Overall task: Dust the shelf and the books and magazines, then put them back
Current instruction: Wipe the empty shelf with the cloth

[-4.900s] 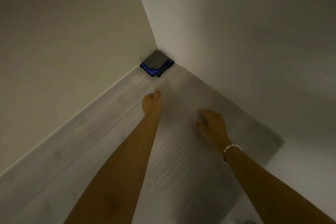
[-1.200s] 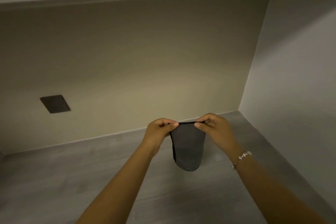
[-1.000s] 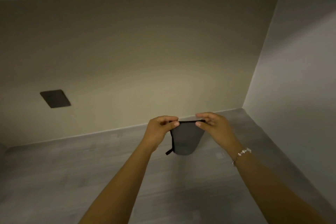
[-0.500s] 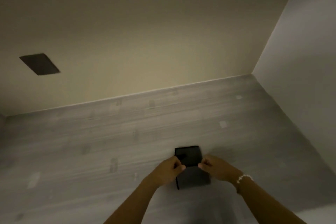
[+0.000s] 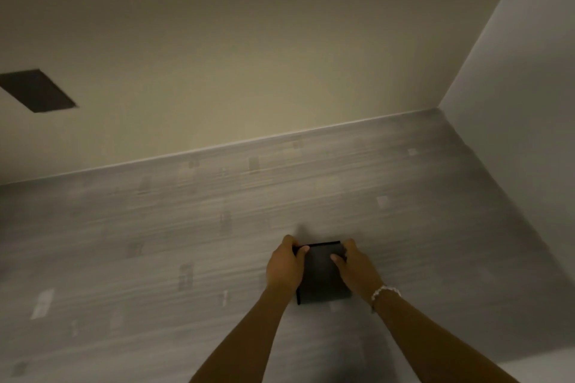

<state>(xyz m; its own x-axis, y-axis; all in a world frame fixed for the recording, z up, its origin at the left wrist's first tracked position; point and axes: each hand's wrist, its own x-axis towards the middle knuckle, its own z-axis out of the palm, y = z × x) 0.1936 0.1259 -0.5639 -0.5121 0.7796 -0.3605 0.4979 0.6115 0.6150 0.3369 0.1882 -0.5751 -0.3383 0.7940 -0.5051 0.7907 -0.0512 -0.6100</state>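
Grey wood-grain shelf point(image 5: 217, 242) stretching across the lower part of the view, meeting a beige back wall point(image 5: 249, 56) behind and a pale side wall point(image 5: 522, 134) at the right; showing lighter and darker rectangular patches scattered over the board; lying flat on it near the front middle, a folded dark cloth point(image 5: 322, 277), its far corners being pinched by a left hand point(image 5: 284, 267) and a right hand point(image 5: 357, 270); nothing else resting on the surface.
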